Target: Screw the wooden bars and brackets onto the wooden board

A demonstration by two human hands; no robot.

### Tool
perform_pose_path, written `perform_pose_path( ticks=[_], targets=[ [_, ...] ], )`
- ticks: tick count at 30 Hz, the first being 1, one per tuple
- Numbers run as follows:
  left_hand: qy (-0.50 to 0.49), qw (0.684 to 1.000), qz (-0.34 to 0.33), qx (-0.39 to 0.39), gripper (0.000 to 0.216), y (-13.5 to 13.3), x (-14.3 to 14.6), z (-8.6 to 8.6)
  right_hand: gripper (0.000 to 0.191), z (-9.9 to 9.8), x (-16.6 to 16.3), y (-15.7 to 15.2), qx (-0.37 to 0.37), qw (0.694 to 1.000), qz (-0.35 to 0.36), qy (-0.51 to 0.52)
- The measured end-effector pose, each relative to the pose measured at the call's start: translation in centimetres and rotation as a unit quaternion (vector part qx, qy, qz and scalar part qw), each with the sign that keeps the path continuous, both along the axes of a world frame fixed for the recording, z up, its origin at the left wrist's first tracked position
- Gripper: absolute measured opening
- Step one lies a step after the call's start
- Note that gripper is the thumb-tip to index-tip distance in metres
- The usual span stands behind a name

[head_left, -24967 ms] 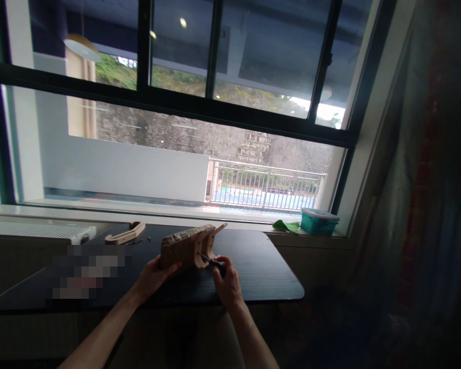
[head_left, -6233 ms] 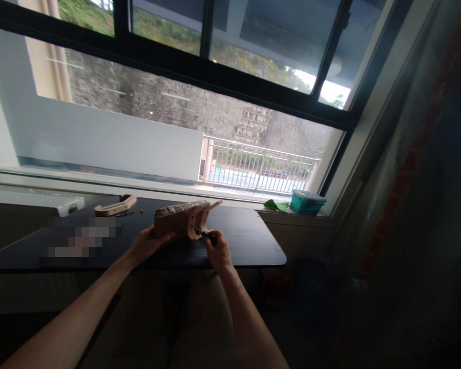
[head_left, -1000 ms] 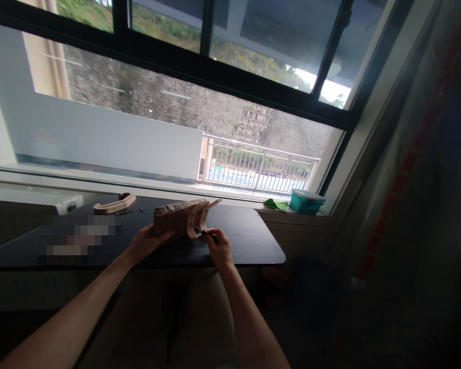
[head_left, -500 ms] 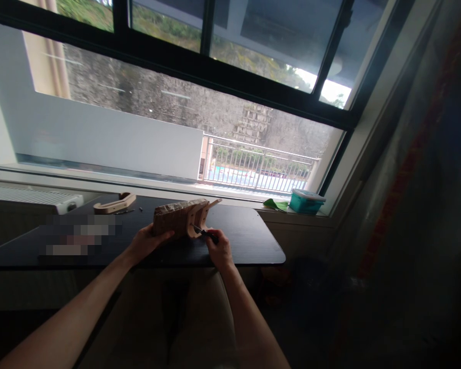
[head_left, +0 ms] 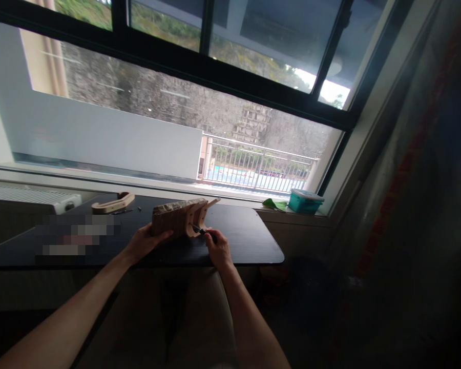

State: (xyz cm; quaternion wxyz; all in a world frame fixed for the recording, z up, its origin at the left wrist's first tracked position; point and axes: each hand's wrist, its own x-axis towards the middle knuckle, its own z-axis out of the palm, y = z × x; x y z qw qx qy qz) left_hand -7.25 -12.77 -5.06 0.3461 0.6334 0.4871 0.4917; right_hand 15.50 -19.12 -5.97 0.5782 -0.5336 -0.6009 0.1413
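Observation:
A brown wooden block [head_left: 169, 219] with a rough, bark-like top edge is tilted up on the dark table [head_left: 249, 238]. My left hand [head_left: 143, 243] grips its left lower side, thumb across the near face. At the block's right end are pale curved wooden pieces [head_left: 189, 221] with small dark holes. My right hand [head_left: 218, 247] is closed round the dark handle of a screwdriver [head_left: 202, 231]. Its thin shaft points left, with the tip at the nearer curved piece; whether it sits on a screw is too small to tell.
Another curved wooden piece [head_left: 114, 204] lies at the table's back left, small thin metal items beside it. A blurred-out patch [head_left: 75, 236] covers the left of the table. On the sill stand a teal box [head_left: 306, 201] and a green leaf-like thing [head_left: 274, 205]. A radiator [head_left: 34, 199] is at left.
The whole view has shifted very slightly. Both hands, the block and the screwdriver stay in nearly the same places; the right hand's grip looks marginally turned.

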Motion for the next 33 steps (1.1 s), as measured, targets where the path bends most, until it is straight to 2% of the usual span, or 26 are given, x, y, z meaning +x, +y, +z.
perform_pose_path(
  ticks=[15, 20, 33],
  targets=[
    [-0.005, 1.000, -0.010, 0.003, 0.062, 0.06, -0.11, -0.13, 0.030, 0.46, -0.45, -0.58, -0.034, 0.998, -0.049, -0.030],
    [0.000, 1.000, -0.002, 0.001, 0.060, 0.30, -0.15, -0.33, 0.021, 0.52, -0.38, -0.63, -0.031, 0.998, -0.039, -0.035],
    [0.012, 1.000, -0.001, -0.003, 0.058, 0.13, -0.16, -0.14, 0.024, 0.17, -0.11, -0.27, -0.016, 0.999, -0.032, -0.015]
  ],
)
